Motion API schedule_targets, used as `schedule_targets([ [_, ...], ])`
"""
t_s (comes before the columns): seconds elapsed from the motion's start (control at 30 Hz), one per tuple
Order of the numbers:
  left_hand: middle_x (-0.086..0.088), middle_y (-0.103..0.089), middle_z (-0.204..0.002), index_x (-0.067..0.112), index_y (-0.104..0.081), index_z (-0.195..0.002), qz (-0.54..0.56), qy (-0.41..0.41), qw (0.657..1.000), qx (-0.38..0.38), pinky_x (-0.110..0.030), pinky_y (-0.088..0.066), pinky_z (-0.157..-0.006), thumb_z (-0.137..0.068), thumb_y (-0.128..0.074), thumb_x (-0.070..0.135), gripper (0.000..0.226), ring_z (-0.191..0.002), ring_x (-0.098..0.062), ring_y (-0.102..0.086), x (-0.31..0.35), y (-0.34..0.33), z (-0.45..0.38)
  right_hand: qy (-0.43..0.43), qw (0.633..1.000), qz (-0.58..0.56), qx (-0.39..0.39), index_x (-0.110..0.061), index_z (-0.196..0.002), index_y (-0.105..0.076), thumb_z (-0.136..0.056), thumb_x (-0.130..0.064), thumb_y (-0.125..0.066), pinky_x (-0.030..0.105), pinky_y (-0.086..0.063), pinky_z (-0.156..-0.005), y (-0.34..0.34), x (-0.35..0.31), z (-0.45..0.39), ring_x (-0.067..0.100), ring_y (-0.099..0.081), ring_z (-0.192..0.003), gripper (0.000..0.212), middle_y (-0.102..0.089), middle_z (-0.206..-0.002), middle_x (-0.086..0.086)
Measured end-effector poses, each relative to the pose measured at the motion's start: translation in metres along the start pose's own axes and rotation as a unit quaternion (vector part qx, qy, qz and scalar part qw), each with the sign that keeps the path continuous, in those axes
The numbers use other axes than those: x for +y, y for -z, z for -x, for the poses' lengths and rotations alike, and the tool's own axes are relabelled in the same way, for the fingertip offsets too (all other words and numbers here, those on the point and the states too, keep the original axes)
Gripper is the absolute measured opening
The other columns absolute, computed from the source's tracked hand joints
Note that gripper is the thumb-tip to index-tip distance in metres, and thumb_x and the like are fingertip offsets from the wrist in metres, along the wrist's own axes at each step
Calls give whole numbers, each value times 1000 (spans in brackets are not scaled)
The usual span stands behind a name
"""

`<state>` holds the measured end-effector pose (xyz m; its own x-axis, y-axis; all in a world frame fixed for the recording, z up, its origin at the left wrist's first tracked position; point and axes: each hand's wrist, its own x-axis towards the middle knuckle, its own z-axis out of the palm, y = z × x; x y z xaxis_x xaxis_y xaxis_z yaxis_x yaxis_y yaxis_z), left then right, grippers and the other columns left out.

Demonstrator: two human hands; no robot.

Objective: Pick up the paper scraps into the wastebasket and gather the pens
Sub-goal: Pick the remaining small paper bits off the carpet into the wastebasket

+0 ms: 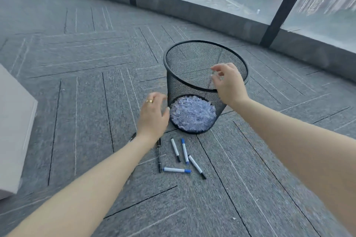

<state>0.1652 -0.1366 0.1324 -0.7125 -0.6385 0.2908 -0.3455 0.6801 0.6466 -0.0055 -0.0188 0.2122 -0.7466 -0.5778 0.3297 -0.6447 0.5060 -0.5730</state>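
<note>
A black mesh wastebasket (181,82) stands on the grey carpet, with white paper scraps (192,114) filling its bottom. My right hand (228,84) hovers over its near rim, fingers apart and empty. My left hand (153,115), with a gold ring, sits beside the basket's lower left wall, fingers spread, holding nothing. Several pens lie on the carpet just in front of the basket: a thin black pen (159,157), white markers with blue caps (185,151) (176,170) and white markers with black caps (175,149) (196,166). Another dark pen (132,137) peeks out under my left wrist.
A pale box or cabinet (13,136) stands at the left edge. A low grey ledge (212,13) under tall windows with dark posts curves along the back and right. Carpet floor spreads all around.
</note>
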Motion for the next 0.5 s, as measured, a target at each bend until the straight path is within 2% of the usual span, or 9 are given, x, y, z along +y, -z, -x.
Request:
schedule_targets([
  [0.07,-8,-20,-150,15,-28,-141,-92,158,979,-86,-45,-17,-111,-90,-52,32,58,-137,-28,-21,-45,-4,28,39,996,-25,83,-13,-113,-58,-91,-17,-52,32,-33,-104,-7,-6,13,11,-44,-110,23,-51,-121,5],
  [0.13,-7,4,-157,19,-5,-148,-120,313,927,-169,-58,-4,-111,-90,-48,48,78,-143,-31,0,-88,-3,54,89,985,-13,148,-16,-110,-55,-89,-21,-52,32,-25,-103,-22,-8,40,10,-39,-111,22,-50,-119,4],
  [0.17,-7,11,-156,19,2,-148,-112,375,899,-196,-61,-2,-110,-89,-45,55,84,-143,-32,6,-107,-3,67,106,984,1,145,-18,-110,-52,-87,-25,-51,31,-24,-100,-35,-7,60,10,-38,-109,23,-50,-117,5],
  [0.23,-9,17,-155,16,9,-148,-95,448,860,-224,-61,-3,-111,-87,-40,62,90,-143,-33,10,-134,-4,94,104,991,26,80,-23,-110,-45,-83,-34,-49,32,-25,-96,-69,1,108,15,-40,-108,29,-50,-115,6],
  [0.3,-9,17,-155,13,12,-147,-115,437,857,-249,-58,-3,-113,-85,-39,65,96,-142,-33,10,-145,-11,118,39,997,54,-39,-25,-115,-44,-79,-44,-52,35,-26,-95,-103,14,158,22,-43,-112,42,-47,-122,5],
  [0.37,-9,14,-156,12,12,-147,-189,349,877,-269,-54,-4,-112,-83,-38,69,100,-143,-32,5,-142,-20,134,-53,977,108,-175,-26,-133,-36,-76,-53,-59,40,-23,-103,-129,31,190,25,-35,-126,67,-34,-140,2],
  [0.43,-10,2,-157,10,5,-148,-250,258,896,-260,-49,-10,-113,-82,-42,68,99,-142,-31,-6,-135,-26,136,-119,940,167,-273,-26,-146,-9,-72,-61,-62,48,-12,-112,-145,44,203,26,-15,-140,98,-6,-155,-2],
  [0.5,-12,-14,-153,9,-4,-147,-265,204,911,-241,-44,-21,-111,-83,-48,61,94,-138,-30,-19,-131,-28,126,-166,913,187,-322,-29,-146,13,-69,-62,-64,54,-5,-113,-156,48,203,26,-1,-143,114,13,-156,-3],
])
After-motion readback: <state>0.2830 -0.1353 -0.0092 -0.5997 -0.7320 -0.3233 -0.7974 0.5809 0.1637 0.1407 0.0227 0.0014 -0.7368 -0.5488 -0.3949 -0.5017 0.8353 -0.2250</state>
